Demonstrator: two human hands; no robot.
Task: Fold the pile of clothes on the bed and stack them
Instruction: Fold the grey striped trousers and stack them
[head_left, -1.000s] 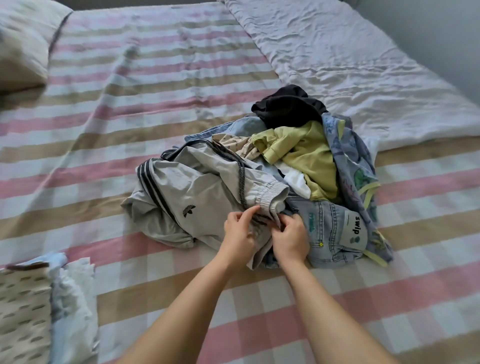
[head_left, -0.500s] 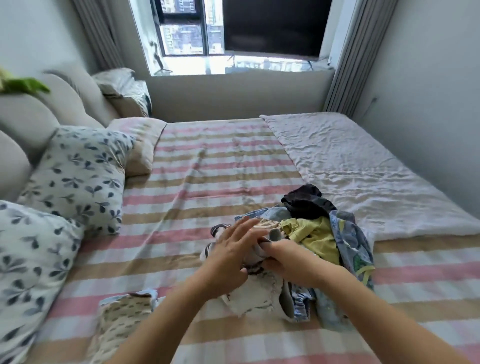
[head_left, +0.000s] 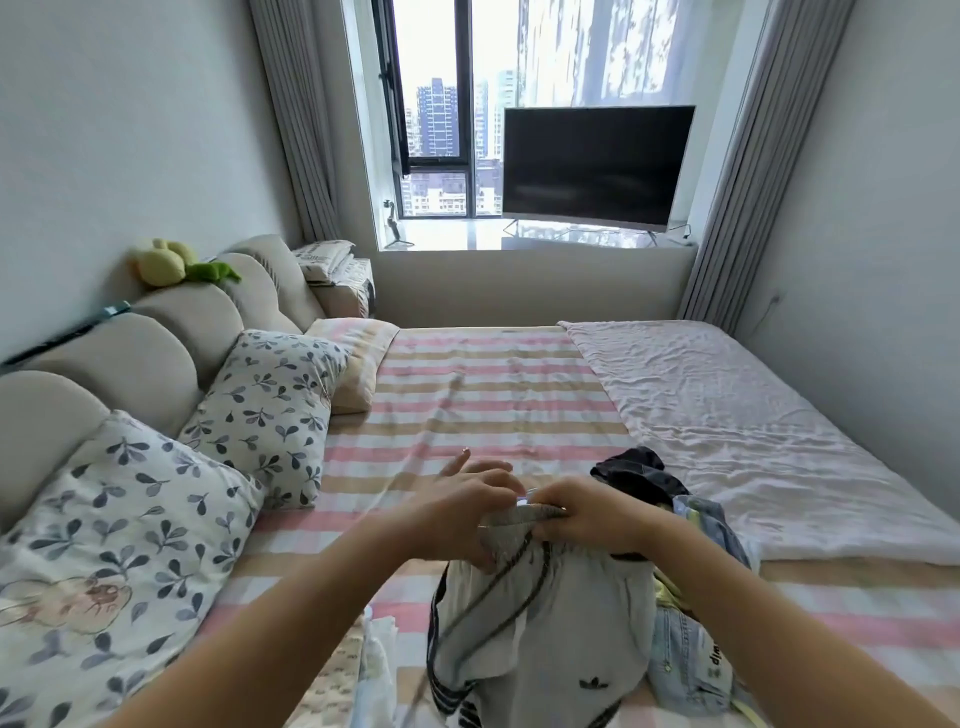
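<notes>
A: Progress, quick.
B: Early, I'd say. There's one small stack (head_left: 340, 678) at the near-left of the bed (head_left: 493, 395). It looks like two folded pieces, a patterned one and a pale one, but the left arm cuts it off, so that count is rough.
A: In hand?
B: One grey track garment (head_left: 545, 634) with dark side stripes, held up off the bed and hanging from its waistband (head_left: 522, 514). The left hand (head_left: 457, 514) and right hand (head_left: 587, 514) are close together on that band. Each grip is clamped on it, and the left index finger sticks out straight.
A: Folded?
B: Not yet, it hangs bunched. My guess is it needs spreading flat first.
A: What's waiting?
B: The pile sits just right of the grey one, partly behind the right forearm. I count four: a dark garment (head_left: 639, 470), a blue printed garment (head_left: 709, 519), a sliver of a yellow-green garment (head_left: 670, 590) and a denim piece (head_left: 680, 665). More may be buried; can't tell.
A: Tally?
B: About two done, one in hand, four or more to go.
A: Other stuff?
B: Two leaf-print pillows (head_left: 265, 415), one striped pillow (head_left: 358, 358), one pink blanket (head_left: 753, 426) on the bed's right side, one screen (head_left: 597, 166) and one plush toy (head_left: 171, 265).
</notes>
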